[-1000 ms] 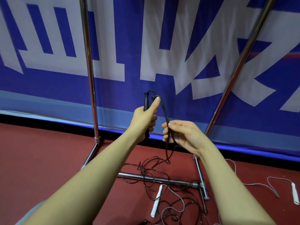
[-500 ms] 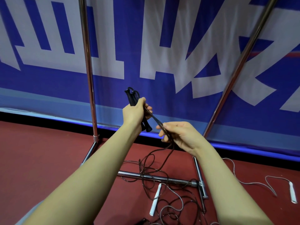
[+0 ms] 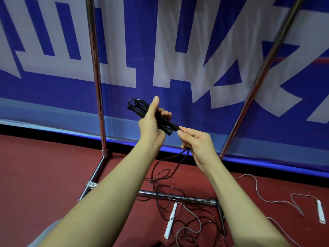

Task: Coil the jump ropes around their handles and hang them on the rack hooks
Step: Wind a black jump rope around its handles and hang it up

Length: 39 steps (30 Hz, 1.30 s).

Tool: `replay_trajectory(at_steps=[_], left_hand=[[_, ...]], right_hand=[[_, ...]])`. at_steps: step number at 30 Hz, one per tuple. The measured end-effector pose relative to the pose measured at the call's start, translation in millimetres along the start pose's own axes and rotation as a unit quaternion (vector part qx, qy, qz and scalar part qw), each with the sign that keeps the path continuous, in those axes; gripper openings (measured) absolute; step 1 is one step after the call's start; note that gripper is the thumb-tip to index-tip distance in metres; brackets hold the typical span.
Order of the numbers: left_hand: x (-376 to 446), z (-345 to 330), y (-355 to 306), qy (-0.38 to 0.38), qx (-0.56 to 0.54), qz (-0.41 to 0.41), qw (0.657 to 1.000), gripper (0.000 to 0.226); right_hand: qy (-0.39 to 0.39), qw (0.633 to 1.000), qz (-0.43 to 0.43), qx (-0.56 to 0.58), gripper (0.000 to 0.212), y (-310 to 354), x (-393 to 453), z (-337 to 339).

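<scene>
My left hand [image 3: 151, 125] grips the two black handles [image 3: 138, 108] of a black jump rope, held together and tilted, tops up-left. Just below their lower ends, my right hand [image 3: 195, 145] pinches the black rope [image 3: 179, 159], which hangs down in two strands to a loose tangle on the floor. A second rope with white handles lies on the red floor, one white handle [image 3: 170, 220] near the rack's base and the other white handle [image 3: 320, 213] far right. The chrome rack shows its left upright [image 3: 94, 68] and right upright [image 3: 263, 68]; no hooks are in view.
The rack's bottom crossbar [image 3: 178, 196] lies on the red floor under the rope tangle. A grey rope [image 3: 258, 189] snakes across the floor at right. A blue-and-white banner [image 3: 178, 50] fills the background behind the rack.
The handles tilted from upright to slanting, tops toward the upper left. My right hand moved up close to the handles' lower ends, still pinching the rope.
</scene>
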<state>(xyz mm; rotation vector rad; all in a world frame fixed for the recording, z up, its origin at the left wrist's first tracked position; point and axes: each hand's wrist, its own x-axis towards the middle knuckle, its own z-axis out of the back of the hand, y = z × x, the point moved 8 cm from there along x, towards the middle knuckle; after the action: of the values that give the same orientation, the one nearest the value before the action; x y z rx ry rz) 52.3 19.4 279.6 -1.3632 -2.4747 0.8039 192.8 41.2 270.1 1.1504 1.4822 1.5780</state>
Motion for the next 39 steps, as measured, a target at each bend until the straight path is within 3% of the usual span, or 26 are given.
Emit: replay_trajectory(at_steps=[5, 8, 12, 21, 25, 28, 33, 36, 39], left_hand=[[0.6, -3.8, 5.3, 0.041, 0.074, 0.042, 0.996, 0.018], [3.6, 0.3, 3.3, 0.045, 0.03, 0.043, 0.998, 0.005], [3.0, 2.0, 7.1, 0.041, -0.026, 0.044, 0.998, 0.01], [-0.9, 1.8, 16.7, 0.018, -0.015, 0.06, 0.998, 0.032], [0.4, 2.5, 15.7, 0.031, 0.023, 0.071, 0.997, 0.018], [1.4, 1.5, 14.7, 0.033, -0.023, 0.063, 0.997, 0.005], [-2.3, -3.0, 21.5, 0.018, -0.067, 0.074, 0.995, 0.023], [-7.7, -6.7, 20.0, 0.012, -0.087, 0.085, 0.993, 0.044], [-9.0, -5.5, 19.0, 0.017, -0.108, 0.099, 0.989, 0.051]], right_hand=[[-0.047, 0.999, 0.004, 0.017, 0.029, -0.4, 0.9, 13.0], [-0.053, 0.998, 0.032, -0.007, 0.028, 7.8, 0.8, 16.2], [-0.037, 0.994, 0.071, -0.08, 0.029, 16.7, -2.1, 7.9], [-0.061, 0.99, 0.1, -0.078, 0.032, 21.4, -5.5, 6.7], [-0.058, 0.986, 0.105, -0.114, 0.023, 24.8, -6.4, 9.1], [-0.07, 0.986, 0.112, -0.098, 0.037, 26.5, -6.9, 7.0], [-0.105, 0.985, 0.114, -0.073, 0.042, 30.2, -8.1, 6.3], [-0.102, 0.984, 0.111, -0.091, 0.04, 28.9, -5.9, 11.2], [-0.095, 0.986, 0.105, -0.093, 0.039, 29.7, -6.6, 9.8]])
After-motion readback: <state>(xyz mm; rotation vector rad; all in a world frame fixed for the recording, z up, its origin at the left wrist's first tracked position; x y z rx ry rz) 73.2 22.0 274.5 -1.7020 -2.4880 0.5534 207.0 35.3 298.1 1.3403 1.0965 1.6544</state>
